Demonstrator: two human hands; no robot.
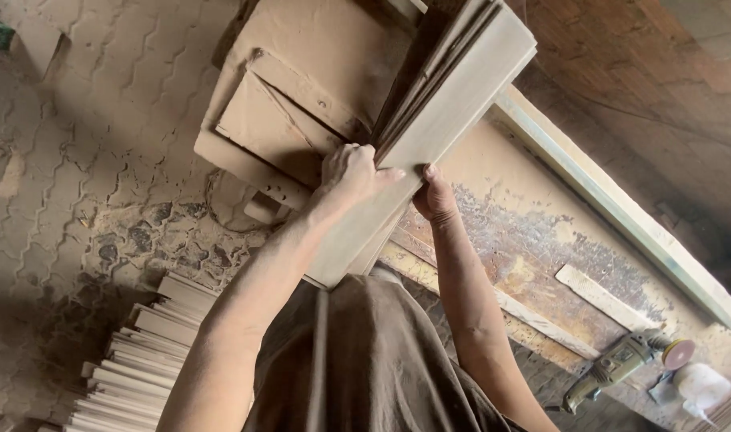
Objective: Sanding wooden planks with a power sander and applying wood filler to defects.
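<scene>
A stack of several long, thin pale wooden boards is held up in front of me, slanting from the lower middle to the top right. My left hand grips the stack's left edge, fingers curled over the boards. My right hand clasps the same stack from the right, thumb on the top board. The lower end of the stack rests near my brown shirt.
A dusty worn workbench runs on the right, with a light wooden rail, a loose wood strip and an angle grinder on it. Stacked cut boards lie on the paved floor at lower left. A dust-covered wooden frame sits behind.
</scene>
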